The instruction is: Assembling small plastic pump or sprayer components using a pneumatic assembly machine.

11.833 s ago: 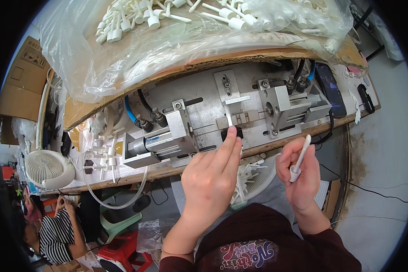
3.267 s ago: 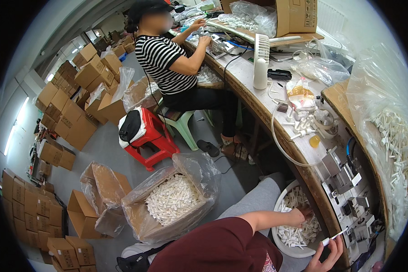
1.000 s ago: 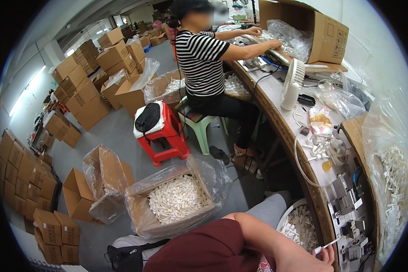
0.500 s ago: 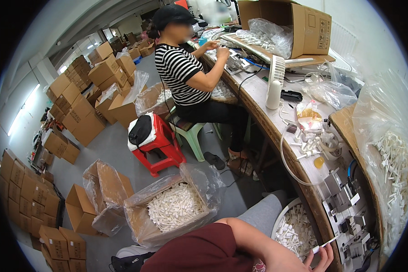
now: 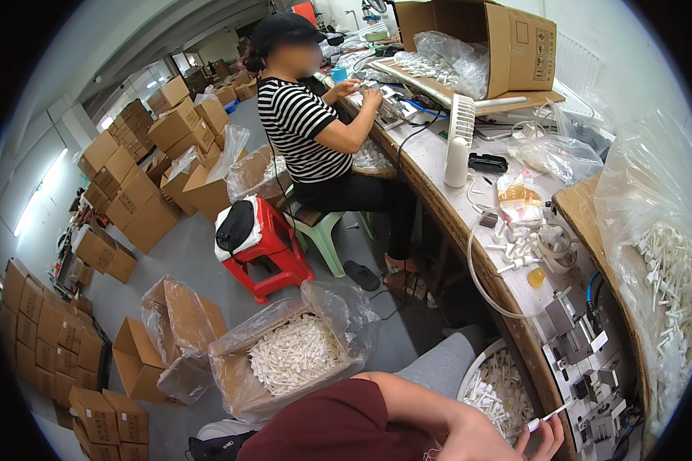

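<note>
You wear a maroon short-sleeved shirt [image 5: 338,422] and light grey trousers [image 5: 446,361]; your forearm [image 5: 415,396] is bare.

Grey concrete floor [image 5: 200,261], stacked cardboard boxes [image 5: 142,184], long workbench [image 5: 446,200], perhaps bright windows [image 5: 38,192] left.

Blk/wht striped shirt [image 5: 300,127], red stool [image 5: 273,250], maroon sleeve [image 5: 338,422], wht parts in bowl [image 5: 507,388], brown boxes [image 5: 142,196].
</note>
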A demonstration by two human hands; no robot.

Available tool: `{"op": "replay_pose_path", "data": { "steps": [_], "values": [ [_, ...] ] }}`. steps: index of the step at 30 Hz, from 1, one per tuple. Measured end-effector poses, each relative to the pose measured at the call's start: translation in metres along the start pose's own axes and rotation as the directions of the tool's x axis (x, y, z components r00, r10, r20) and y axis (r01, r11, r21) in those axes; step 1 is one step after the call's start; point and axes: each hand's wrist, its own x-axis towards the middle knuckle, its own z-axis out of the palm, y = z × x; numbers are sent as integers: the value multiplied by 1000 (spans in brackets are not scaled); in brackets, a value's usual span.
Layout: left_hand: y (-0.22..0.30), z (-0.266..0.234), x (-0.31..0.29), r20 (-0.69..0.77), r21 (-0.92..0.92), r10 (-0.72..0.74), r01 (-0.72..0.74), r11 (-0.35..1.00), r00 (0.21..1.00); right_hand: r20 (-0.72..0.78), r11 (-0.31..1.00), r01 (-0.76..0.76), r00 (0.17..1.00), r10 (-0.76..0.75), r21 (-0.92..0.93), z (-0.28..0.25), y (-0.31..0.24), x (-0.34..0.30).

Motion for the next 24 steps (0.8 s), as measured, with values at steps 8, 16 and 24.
{"op": "replay_pose_path", "data": {
  "steps": [8, 16, 24],
  "values": [
    [3, -12, 0, 20, -43, 83, -82, 996, 996, 23, 988, -123, 992, 121, 94, 6, 9, -10],
    [16, -11, 23, -209, -189, 325, -365, 912, 922, -33, 1000, -3, 999, 4, 25, 7, -10, 14],
    [35, -38, 29, 41, -17, 277, -277, 961, 960, -15, 998, -53, 998, 54, 30, 3, -1, 3]
  ]
}}
